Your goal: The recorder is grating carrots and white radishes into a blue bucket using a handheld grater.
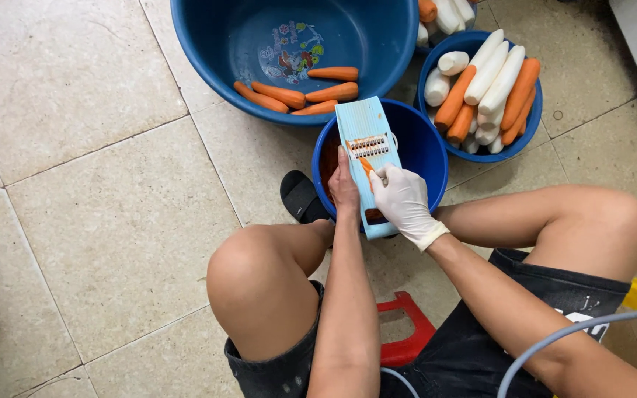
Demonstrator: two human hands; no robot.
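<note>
A light blue slicer board (363, 125) lies tilted across a small blue bowl (425, 144). My left hand (343, 188), bare, grips the board's left edge. My right hand (402, 200), in a white glove, presses a short piece of carrot (367, 167) against the board just below its blades. Orange shreds show inside the bowl at the left, under the board.
A large blue basin (208, 44) holds several peeled carrots (289, 96). A blue bowl (531, 118) at the right is piled with carrots and white radishes (489, 74). I sit on a red stool (407, 335) on a tiled floor; a black sandal (300, 195) lies by the small bowl.
</note>
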